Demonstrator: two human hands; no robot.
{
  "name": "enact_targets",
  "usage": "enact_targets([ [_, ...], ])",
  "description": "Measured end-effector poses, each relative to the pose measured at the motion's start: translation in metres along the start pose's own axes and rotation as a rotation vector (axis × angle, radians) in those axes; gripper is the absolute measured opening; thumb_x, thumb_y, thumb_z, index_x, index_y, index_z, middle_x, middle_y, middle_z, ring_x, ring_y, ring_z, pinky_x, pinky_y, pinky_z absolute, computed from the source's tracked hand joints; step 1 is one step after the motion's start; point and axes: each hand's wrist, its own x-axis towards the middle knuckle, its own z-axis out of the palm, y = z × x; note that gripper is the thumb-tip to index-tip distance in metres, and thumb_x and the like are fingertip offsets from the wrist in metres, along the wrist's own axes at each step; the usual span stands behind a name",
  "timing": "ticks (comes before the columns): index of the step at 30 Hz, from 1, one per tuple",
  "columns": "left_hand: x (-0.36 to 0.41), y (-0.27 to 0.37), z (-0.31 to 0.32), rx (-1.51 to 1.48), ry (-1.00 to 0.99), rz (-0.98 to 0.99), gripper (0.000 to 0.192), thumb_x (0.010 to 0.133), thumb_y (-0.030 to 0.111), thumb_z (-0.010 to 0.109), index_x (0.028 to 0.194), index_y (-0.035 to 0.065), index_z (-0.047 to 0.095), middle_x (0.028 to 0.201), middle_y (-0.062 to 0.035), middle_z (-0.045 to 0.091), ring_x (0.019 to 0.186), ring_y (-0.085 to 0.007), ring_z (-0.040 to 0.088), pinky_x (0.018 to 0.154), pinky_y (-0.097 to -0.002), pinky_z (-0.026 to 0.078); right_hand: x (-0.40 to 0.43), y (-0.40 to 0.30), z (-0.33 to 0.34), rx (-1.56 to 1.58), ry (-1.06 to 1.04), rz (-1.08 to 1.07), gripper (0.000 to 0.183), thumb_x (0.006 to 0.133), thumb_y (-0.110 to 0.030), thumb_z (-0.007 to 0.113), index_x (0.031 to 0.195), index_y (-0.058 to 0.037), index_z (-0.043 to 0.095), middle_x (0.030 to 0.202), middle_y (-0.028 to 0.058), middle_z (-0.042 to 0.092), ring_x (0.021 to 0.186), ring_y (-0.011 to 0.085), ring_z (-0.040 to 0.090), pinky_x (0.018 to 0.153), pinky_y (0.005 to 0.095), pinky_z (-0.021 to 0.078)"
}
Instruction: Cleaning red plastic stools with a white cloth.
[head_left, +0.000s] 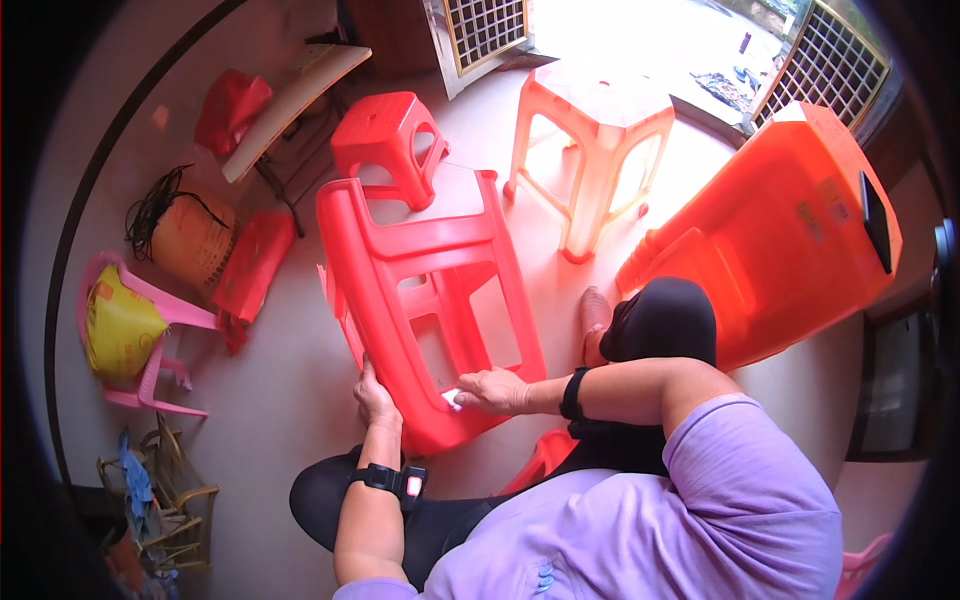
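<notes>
A red plastic stool lies tipped on its side on the floor before me, its open leg frame facing up and away. My left hand grips the stool's near left edge, with part of its fingers hidden behind the plastic. In my right hand is a small white cloth or wad, pressed against the stool's near inner corner. Black bands are strapped around both my forearms. Beneath my right forearm, part of another red plastic piece shows beside my leg.
Beyond stand a small red stool and a taller stool in bright light. A large orange plastic object with a dark flat device on top is at right. At left are a pink chair bearing a yellow bag, and a board-topped table.
</notes>
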Motion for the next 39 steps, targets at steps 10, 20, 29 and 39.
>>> enact_targets([
  [10,0.012,0.038,-0.038,-0.011,-0.147,-0.039,0.041,0.099,0.043,0.058,0.104,0.0042,0.069,0.08,-0.006,0.069,0.06,-0.0124,0.063,0.05,-0.0269,0.049,0.032,-0.058,-0.062,0.123,0.296,0.084,0.043,0.092,-0.051,0.058,0.09,-0.0106,0.074,0.082,0.016,0.07,0.081,0.0344,0.069,0.073,0.0463,0.0527],
  [20,-0.01,0.096,-0.084,0.129,0.281,0.119,0.04,0.091,0.034,0.067,0.117,0.0045,0.06,0.086,-0.0035,0.059,0.067,-0.0156,0.061,0.063,-0.0312,0.047,0.027,-0.099,-0.161,0.677,0.444,0.062,0.032,0.093,-0.03,0.068,0.092,0.0017,0.071,0.065,0.0119,0.064,0.065,0.0165,0.066,0.059,0.0326,0.0513],
  [29,0.024,0.056,-0.137,-0.245,0.207,-0.236,0.054,0.095,0.047,0.058,0.125,0.0023,0.056,0.118,-0.0101,0.059,0.113,-0.0253,0.057,0.098,-0.0425,0.047,0.031,-0.071,-0.185,1.074,0.454,0.029,0.029,0.098,-0.027,0.064,0.093,0.0005,0.073,0.056,-0.0004,0.052,0.039,0.0069,0.04,0.038,0.0249,0.0298],
  [39,-0.038,0.11,-0.074,-0.715,-0.541,-0.05,0.081,0.097,0.066,0.043,0.145,0.0003,0.043,0.144,-0.0154,0.052,0.131,-0.0299,0.051,0.109,-0.0442,0.041,0.032,-0.07,-0.228,1.863,0.656,0.108,0.022,0.099,-0.014,0.053,0.105,0.0038,0.065,0.087,0.0133,0.07,0.066,0.0209,0.067,0.063,0.0309,0.058],
])
